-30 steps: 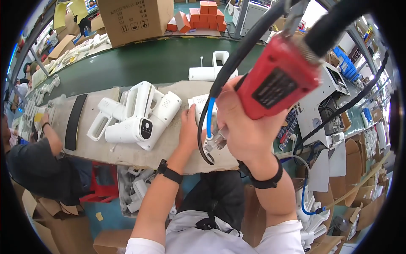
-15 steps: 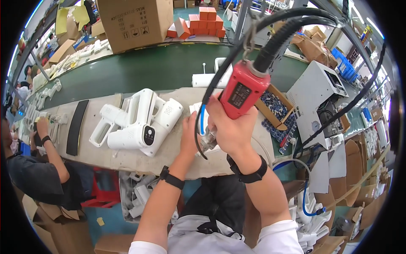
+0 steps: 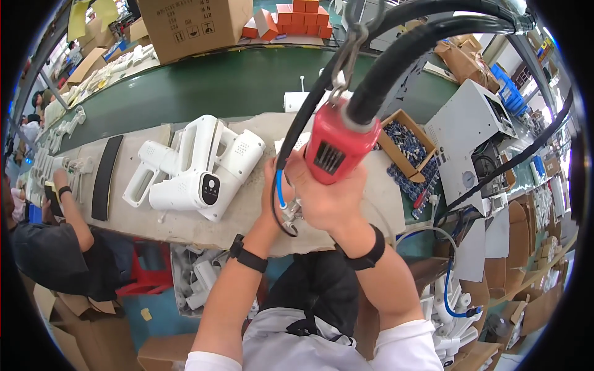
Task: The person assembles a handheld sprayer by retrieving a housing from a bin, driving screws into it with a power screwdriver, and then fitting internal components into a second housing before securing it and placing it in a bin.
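Note:
My right hand [image 3: 334, 198] is wrapped round a red electric screwdriver [image 3: 342, 143], which hangs from a metal chain with a thick black cable at its top. The tool's working end is hidden under my fist. Close by on the left, my left hand [image 3: 267, 196] is closed at the side of a white plastic part, mostly hidden behind the tool and my right hand. A black hose with a blue section [image 3: 280, 187] curves down between the hands. Several white gun-shaped devices [image 3: 185, 179] lie in a heap to the left.
The grey work board [image 3: 247, 230] borders a green conveyor belt [image 3: 204, 93]. An open carton of small screws or similar parts [image 3: 405, 145] sits right, beside a white machine [image 3: 461, 142]. A black strip [image 3: 107, 179] lies left, near a person [image 3: 55, 247]. A large carton [image 3: 192, 28] stands beyond.
The screwdriver has tipped and shifted slightly left, and its top looms nearer the camera. Both hands have shifted slightly, covering more of the white part. The whole view has tilted a little.

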A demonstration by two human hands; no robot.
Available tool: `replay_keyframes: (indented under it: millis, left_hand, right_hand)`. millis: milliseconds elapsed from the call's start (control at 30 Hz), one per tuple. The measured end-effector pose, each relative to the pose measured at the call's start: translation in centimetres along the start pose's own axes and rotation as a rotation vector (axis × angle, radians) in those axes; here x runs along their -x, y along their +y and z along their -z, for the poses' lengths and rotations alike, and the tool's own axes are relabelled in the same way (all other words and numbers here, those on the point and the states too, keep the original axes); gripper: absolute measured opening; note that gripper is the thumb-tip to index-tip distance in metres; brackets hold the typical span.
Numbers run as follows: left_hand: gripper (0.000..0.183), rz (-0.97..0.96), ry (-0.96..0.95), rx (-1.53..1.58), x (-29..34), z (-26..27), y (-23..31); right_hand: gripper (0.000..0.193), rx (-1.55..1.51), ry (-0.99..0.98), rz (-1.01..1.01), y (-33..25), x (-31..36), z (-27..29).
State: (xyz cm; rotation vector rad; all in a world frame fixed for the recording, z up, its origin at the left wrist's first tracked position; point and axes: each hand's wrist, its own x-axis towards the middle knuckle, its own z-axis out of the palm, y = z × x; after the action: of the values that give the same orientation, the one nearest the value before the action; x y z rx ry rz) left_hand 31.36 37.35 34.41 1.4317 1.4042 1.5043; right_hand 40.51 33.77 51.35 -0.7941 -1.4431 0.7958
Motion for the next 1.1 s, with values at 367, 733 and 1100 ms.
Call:
replay_keyframes:
  millis: [367, 733, 1100]
  left_hand:
    - [0.073, -0.067, -0.088, -0.202, 2.5, 2.7, -1.3]
    - [0.078, 0.321, -0.235, 0.134, 15.2, 17.3, 11.3]
    - [0.073, 0.053, -0.814, 0.458, 13.8, 9.2, 14.0]
  right_hand:
    - [0.026, -0.243, 0.133, -0.094, -6.4, -2.1, 2.1]
    - [0.063, 0.682, 0.163, 0.217, -5.6, 11.1, 10.6]
    - [0.062, -0.1, -0.128, -0.866, -10.2, 28.8, 24.5]
